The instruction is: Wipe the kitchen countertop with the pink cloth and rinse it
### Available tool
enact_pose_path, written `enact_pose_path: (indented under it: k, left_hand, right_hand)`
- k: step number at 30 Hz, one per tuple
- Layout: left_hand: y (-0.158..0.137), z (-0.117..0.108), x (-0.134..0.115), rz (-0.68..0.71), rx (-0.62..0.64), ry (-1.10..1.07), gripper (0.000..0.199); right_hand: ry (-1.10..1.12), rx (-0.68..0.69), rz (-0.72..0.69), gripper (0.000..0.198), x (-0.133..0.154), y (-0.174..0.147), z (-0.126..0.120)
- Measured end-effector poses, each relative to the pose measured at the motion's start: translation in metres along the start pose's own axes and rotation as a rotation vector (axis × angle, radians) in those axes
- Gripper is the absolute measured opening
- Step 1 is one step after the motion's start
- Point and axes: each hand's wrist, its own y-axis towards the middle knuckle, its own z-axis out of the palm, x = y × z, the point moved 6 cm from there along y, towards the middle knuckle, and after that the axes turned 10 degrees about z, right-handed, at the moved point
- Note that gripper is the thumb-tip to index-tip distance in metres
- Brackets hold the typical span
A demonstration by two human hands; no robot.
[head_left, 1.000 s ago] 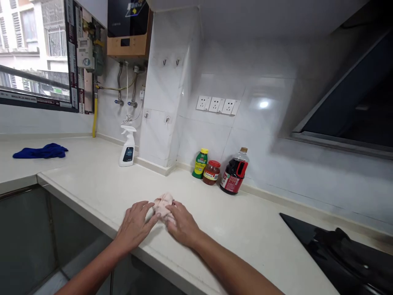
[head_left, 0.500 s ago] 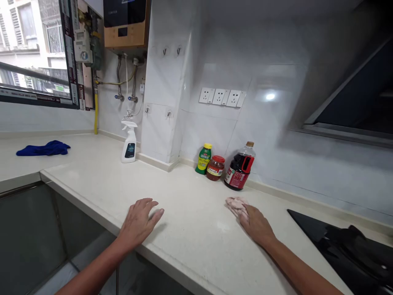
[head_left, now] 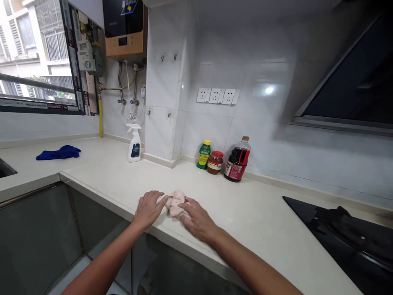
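Note:
A crumpled pale pink cloth (head_left: 176, 203) lies on the cream countertop (head_left: 245, 221), close to its front edge. My right hand (head_left: 198, 219) is closed on the cloth from the right and presses it on the surface. Just left of the cloth is my left hand (head_left: 150, 208), fingers stretched out and thumb toward the cloth. Its thumb tip is at the cloth's edge; whether it touches I cannot tell. The left palm is turned down and hidden.
Against the wall stand a green bottle with a yellow cap (head_left: 204, 155), a red-lidded jar (head_left: 215, 162) and a large dark sauce bottle (head_left: 237, 160). A white spray bottle (head_left: 134, 144) and a blue cloth (head_left: 59, 153) are at left, a black cooktop (head_left: 334, 233) at right.
My right hand has slid the pink cloth leftward, from near the sauce bottle to beside my left hand. My left hand appears slightly farther right, and the view has shifted a little.

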Motion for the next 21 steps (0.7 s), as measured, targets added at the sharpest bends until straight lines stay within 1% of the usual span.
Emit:
enact_pose_path:
  k: [3,6,9,11,13,15,18,21]
  left_hand:
    - [0.003,0.001,0.010,-0.079,0.012,-0.037,0.049]
    - [0.006,0.001,0.017,-0.126,0.027,-0.033,0.054]
    - [0.006,0.000,0.017,-0.127,0.041,-0.018,0.057]
    - [0.006,-0.002,0.015,-0.132,0.048,-0.005,0.058]
    - [0.005,-0.004,0.011,-0.133,0.056,0.008,0.058]
    - [0.004,-0.007,0.008,-0.125,0.067,0.018,0.058]
    - [0.004,-0.011,0.003,-0.111,0.075,0.033,0.058]
    - [0.003,-0.013,-0.001,-0.103,0.083,0.048,0.058]
  right_hand:
    - [0.102,0.088,-0.062,0.052,0.043,-0.013,0.011]
    - [0.141,0.124,-0.050,0.055,0.068,-0.027,0.011]
    - [0.106,0.059,-0.010,0.058,0.079,-0.047,0.005]
    - [0.026,-0.020,0.024,0.062,0.078,-0.068,0.000]
    - [-0.070,-0.115,0.075,0.067,0.065,-0.096,-0.008]
    - [-0.143,-0.212,0.131,0.072,0.040,-0.131,-0.020]
    - [-0.255,-0.303,0.228,0.074,-0.015,-0.193,-0.048]
    - [-0.408,-0.290,0.362,0.066,-0.073,-0.259,-0.081]
